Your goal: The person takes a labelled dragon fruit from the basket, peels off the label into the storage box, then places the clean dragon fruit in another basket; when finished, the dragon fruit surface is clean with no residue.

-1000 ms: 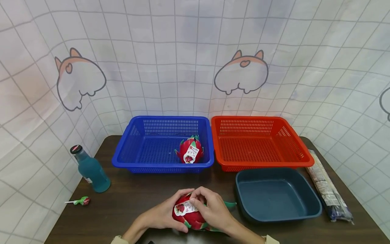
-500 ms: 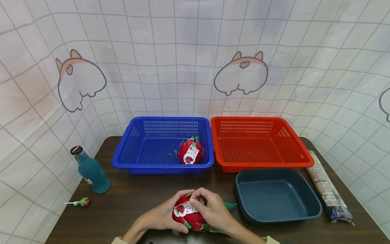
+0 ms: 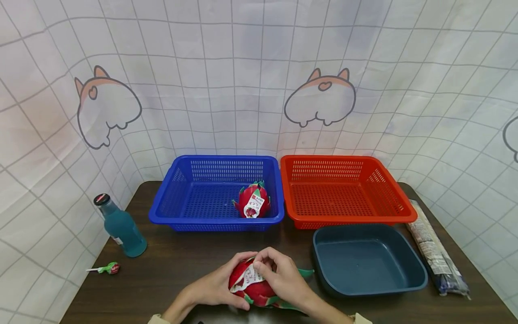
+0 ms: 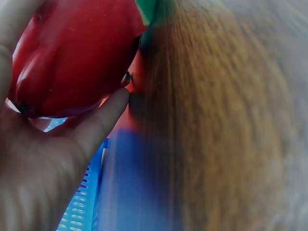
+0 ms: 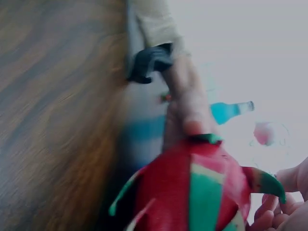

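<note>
1. Currently, head view: shows red dragon fruit (image 3: 258, 292) at the near part of the table (image 3: 182, 252), between both hands. Lies lengthwise roughly left to right, leafy end right. Gripped at left end by left hand (image 3: 220, 281); carries white label (image 3: 249, 277) on top, pinched at its right end by right hand (image 3: 285, 279), so closest to that one.
2. Left wrist view: shows smooth red end, held within fingers of left hand; can't see label.
3. Right wrist view: shows green-leafed end up close, left hand beyond; catches right fingers only at view's edge; can't confirm pinch from here.
</note>
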{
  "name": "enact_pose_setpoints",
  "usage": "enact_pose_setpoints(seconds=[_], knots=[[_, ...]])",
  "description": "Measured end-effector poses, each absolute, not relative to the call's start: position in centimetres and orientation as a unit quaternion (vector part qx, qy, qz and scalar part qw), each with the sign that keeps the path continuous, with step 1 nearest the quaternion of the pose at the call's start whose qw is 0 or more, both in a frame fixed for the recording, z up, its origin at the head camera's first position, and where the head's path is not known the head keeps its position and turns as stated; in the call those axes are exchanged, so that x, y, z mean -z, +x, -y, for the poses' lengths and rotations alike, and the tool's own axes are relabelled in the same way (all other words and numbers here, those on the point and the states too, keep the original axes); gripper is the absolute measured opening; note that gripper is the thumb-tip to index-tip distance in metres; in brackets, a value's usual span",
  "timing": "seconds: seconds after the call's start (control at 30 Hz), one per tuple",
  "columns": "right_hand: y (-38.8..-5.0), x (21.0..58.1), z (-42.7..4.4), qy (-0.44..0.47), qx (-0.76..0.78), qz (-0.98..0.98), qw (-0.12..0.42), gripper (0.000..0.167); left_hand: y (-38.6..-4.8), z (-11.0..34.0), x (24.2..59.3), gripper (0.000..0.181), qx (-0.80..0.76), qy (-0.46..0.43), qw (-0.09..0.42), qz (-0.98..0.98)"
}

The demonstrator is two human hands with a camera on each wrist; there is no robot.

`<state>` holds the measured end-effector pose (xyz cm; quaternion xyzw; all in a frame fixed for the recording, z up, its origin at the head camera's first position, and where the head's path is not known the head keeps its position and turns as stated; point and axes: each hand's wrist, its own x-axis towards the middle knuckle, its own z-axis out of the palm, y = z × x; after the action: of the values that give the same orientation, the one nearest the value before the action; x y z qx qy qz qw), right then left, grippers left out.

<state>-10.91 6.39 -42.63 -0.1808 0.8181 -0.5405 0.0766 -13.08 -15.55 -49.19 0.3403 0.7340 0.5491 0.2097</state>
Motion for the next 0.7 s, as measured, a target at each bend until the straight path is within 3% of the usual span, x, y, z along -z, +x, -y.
enact_pose_setpoints(seconds=[0.4, 0.7], knots=[[-11.5, 41.4, -7.4, -0.150, 0.589, -0.785, 0.119, 0.019, -13.2, 15.6, 49.3, 0.092, -0.560, 0.339, 0.221, -0.723], [-12.7, 39.4, -12.4, -0.101, 0.608, -0.780, 0.114, 0.028, -13.2, 15.7, 49.2, 0.094, -0.541, 0.322, 0.227, -0.743]])
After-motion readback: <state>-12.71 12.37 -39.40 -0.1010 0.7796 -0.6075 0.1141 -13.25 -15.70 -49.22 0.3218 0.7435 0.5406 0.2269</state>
